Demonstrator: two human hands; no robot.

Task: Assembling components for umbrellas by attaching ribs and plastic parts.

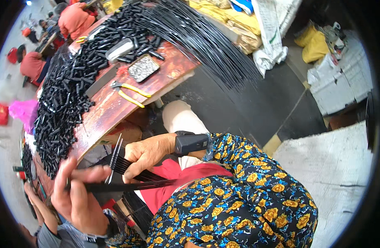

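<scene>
My right hand (150,153), a dark device strapped at its wrist, is closed around a bundle of thin black rods (146,175) above my lap. A few thin silvery rods (114,159) stick up beside its fingertips. To the left, my left hand (80,196) is raised and blurred, with a flat black strip (128,186) between its fingers. The strip reaches right, just below the bundle. Red cloth (165,173) lies beneath both hands.
Ahead, a reddish table (103,120) carries a heap of short black tubes (65,87), yellow-handled pliers (130,93), a tray of small pieces (143,68) and long black rods (206,39) overhanging its edge. Another person's arm (43,206) is at lower left. Sacks (227,16) stand behind.
</scene>
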